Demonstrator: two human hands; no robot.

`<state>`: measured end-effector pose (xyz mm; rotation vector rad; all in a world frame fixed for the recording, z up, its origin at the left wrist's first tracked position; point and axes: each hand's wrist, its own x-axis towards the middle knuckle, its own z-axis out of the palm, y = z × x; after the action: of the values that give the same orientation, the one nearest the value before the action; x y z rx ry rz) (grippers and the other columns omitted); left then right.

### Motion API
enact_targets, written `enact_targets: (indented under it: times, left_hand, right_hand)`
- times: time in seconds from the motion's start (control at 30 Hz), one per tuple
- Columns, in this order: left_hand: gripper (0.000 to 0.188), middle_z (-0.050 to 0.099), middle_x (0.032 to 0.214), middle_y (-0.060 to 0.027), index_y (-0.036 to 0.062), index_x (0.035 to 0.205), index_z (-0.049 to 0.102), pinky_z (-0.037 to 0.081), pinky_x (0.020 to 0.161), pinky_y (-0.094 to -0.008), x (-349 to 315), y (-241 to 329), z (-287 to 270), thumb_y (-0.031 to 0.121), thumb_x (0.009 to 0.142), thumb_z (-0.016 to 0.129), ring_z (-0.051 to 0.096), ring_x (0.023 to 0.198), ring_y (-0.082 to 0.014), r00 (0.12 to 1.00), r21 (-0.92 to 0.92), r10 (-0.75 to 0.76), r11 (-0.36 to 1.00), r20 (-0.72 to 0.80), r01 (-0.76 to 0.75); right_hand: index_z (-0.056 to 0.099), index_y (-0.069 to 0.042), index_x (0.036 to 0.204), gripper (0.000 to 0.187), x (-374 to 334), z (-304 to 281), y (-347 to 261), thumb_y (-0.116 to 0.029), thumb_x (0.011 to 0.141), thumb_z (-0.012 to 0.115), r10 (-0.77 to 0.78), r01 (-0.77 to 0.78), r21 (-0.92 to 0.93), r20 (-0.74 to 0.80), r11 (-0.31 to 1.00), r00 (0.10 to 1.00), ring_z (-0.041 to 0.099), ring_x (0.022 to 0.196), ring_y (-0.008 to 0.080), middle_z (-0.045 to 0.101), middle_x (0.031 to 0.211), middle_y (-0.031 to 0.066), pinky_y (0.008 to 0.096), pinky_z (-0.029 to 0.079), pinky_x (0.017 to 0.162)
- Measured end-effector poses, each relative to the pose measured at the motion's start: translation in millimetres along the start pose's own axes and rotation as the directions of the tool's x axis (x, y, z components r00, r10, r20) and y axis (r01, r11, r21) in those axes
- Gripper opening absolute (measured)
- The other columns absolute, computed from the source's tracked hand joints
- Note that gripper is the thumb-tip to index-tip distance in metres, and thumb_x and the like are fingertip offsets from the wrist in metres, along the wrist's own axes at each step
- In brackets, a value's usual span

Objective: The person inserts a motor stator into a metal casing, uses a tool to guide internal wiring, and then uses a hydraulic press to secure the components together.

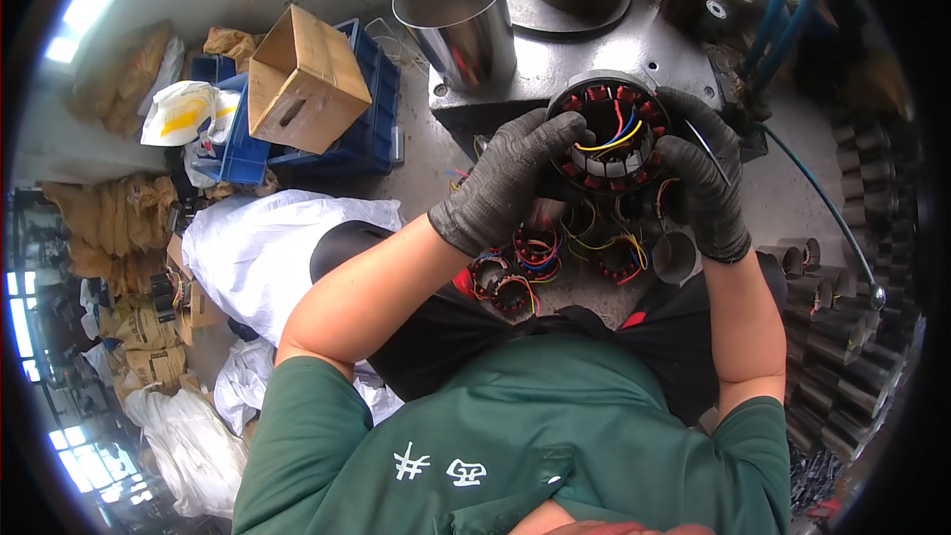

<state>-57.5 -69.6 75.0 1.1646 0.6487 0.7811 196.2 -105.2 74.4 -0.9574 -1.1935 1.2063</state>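
A wound motor stator (606, 167) sits at the upper centre-right of the frame, held by 2 gloved hands. The left hand (515, 173) grasps its left rim, thumb over the edge; the right hand (709, 173) grasps the right side, a thin metal rod (707, 151) beside its fingers. The stator is probably dense and rigid, with the outer rim the soundest hold; its red windings and loose lead wires (628, 128) look easily damaged if pinched.

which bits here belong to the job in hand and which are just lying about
In the job, it seems:
stator, held by left hand and right hand
its coloured wires
probably the other stators below

Apparently just lying about:
carton
blue crate
white sack
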Motion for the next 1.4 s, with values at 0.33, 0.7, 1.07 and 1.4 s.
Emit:
enact_targets:
  times: [0.33, 0.7, 1.07, 1.4]
  left_hand:
    - [0.058, 0.068, 0.126, -0.0127, -0.0016, 0.141, 0.051, 0.059, 0.095, -0.0341, 0.7, -4.6, 9.3, 0.017, 0.091, 0.074, 0.068, 0.113, -0.0201, 0.987, -0.020, -0.071, 0.997, -0.141, 0.068]
    - [0.064, 0.069, 0.119, -0.0155, -0.0006, 0.141, 0.051, 0.062, 0.086, -0.0361, 3.5, 2.0, 5.9, 0.000, 0.081, 0.072, 0.070, 0.105, -0.0227, 0.951, -0.084, 0.019, 0.995, -0.309, -0.048]
    - [0.040, 0.075, 0.101, -0.0125, -0.0057, 0.118, 0.069, 0.063, 0.088, -0.0391, 8.4, -12.5, -15.4, 0.007, 0.080, 0.067, 0.075, 0.093, -0.0247, 0.947, -0.450, -0.141, 0.893, -0.288, -0.003]
    - [0.056, 0.070, 0.122, -0.0187, -0.0077, 0.136, 0.055, 0.062, 0.098, -0.0488, 9.6, -10.3, -15.5, 0.005, 0.082, 0.060, 0.072, 0.111, -0.0321, 0.970, -0.451, -0.106, 0.893, -0.218, -0.004]
  right_hand:
    - [0.064, 0.000, 0.137, 0.053, -6.9, 9.3, -2.5, -0.015, 0.089, 0.081, -0.110, 0.111, -0.153, 0.018, 0.982, 0.994, 0.068, 0.110, 0.0164, 0.074, 0.120, 0.0087, 0.0331, 0.054, 0.099]
    - [0.052, -0.004, 0.149, 0.046, -2.5, -16.1, 11.1, -0.025, 0.108, 0.053, -0.071, 0.085, 0.203, -0.076, 0.975, 0.995, 0.066, 0.123, 0.0281, 0.068, 0.132, 0.0166, 0.0416, 0.052, 0.107]
    - [0.063, 0.002, 0.129, 0.032, -6.7, -7.7, -5.9, -0.014, 0.102, 0.057, -0.200, 0.209, 0.121, -0.084, 0.970, 0.976, 0.070, 0.104, 0.0245, 0.071, 0.119, 0.0186, 0.0376, 0.058, 0.091]
    - [0.066, 0.003, 0.120, 0.028, -13.9, -2.2, -19.4, -0.015, 0.099, 0.062, -0.249, 0.250, 0.096, -0.022, 0.963, 0.968, 0.068, 0.095, 0.0215, 0.071, 0.110, 0.0157, 0.0347, 0.055, 0.088]
